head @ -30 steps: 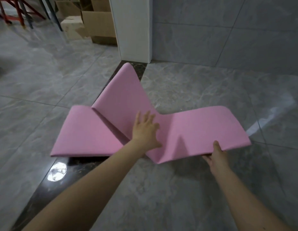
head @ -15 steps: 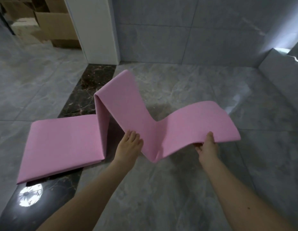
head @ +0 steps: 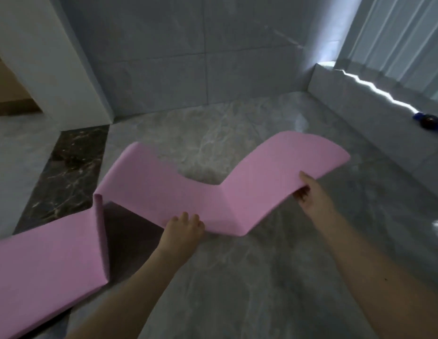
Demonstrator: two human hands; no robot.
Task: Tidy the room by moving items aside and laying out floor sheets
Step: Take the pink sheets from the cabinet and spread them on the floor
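Observation:
A pink folding floor sheet [head: 151, 187] stretches in a zigzag across the grey tiled floor, its left panel lying flat at the lower left and its middle panels raised in folds. My left hand [head: 182, 228] grips the near edge of a middle panel, fingers curled over the top. My right hand [head: 311, 196] pinches the near edge of the rightmost panel, thumb on top, holding that end lifted off the floor.
A white door frame [head: 49, 62] and a dark marble threshold strip [head: 66, 172] lie at the left. A tiled wall [head: 188, 57] stands ahead. A low ledge [head: 374, 113] runs along the right under curtains, with a blue object [head: 430, 121] on it.
The sheet has been pulled further to the right and unfolded more, its peaks lower. My view has swung right, bringing the ledge and curtains into sight. Both hands kept hold of the near edge.

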